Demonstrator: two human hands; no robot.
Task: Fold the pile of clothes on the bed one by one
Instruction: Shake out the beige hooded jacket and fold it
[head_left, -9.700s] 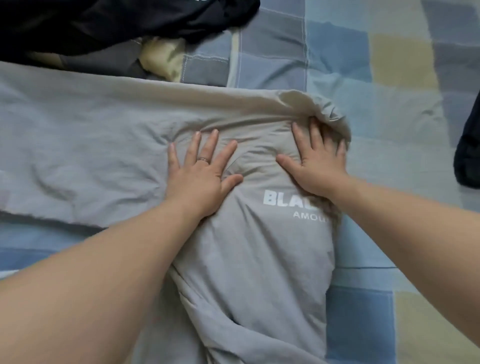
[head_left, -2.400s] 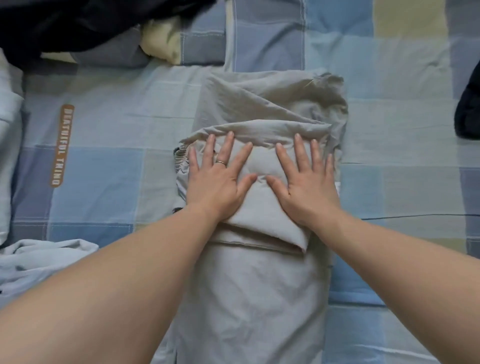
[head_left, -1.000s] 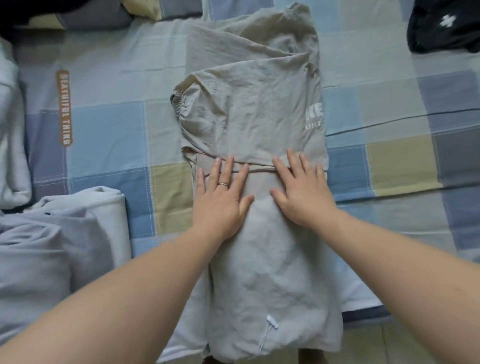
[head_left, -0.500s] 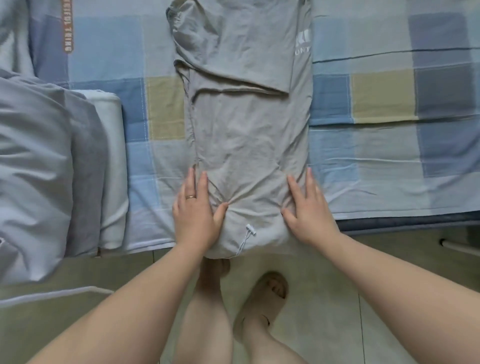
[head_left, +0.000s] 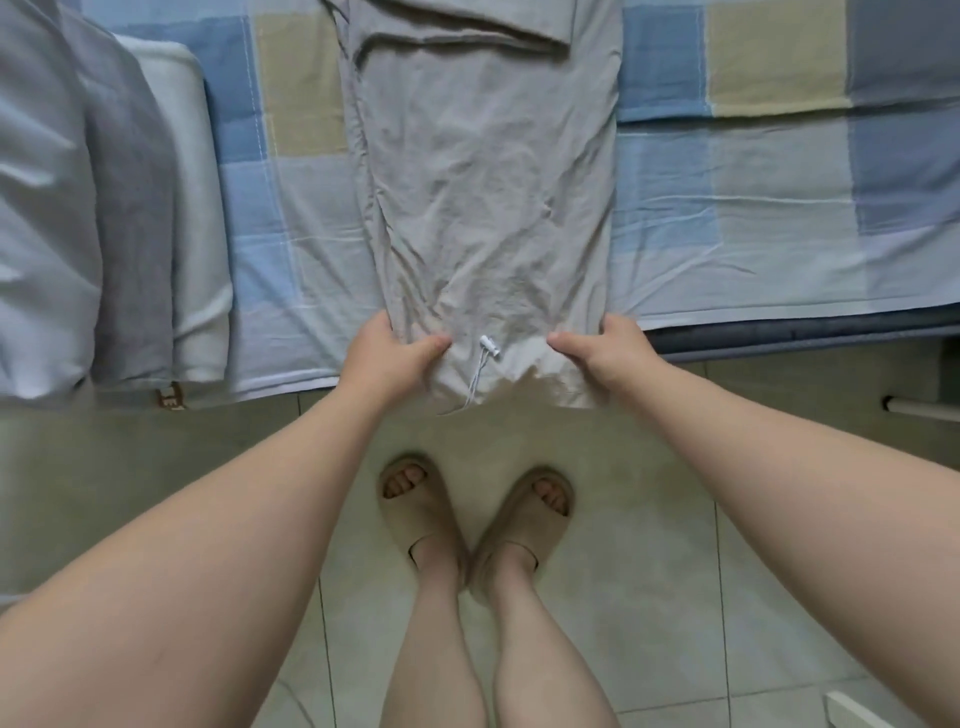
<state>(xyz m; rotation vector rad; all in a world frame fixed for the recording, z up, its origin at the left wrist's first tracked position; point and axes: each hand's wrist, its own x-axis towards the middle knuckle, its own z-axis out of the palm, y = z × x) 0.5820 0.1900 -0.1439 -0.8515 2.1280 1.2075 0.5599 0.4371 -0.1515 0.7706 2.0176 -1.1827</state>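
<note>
One checked bed sheet (head_left: 779, 182) carries the grey garment (head_left: 483, 182), laid lengthwise with its hem overhanging the near edge. Folded clothes (head_left: 104, 208) lie to its left. Left hand (head_left: 387, 358) and right hand (head_left: 613, 351) each grip a hem corner, thumbs on top. A white cord toggle (head_left: 488, 345) sits between them.

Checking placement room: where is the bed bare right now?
Widest bare sheet lies right of the grey garment, out to the frame edge. A narrower strip runs between the garment and the folded stack on the left. The near hem is crowded: left hand and right hand grip it.
</note>
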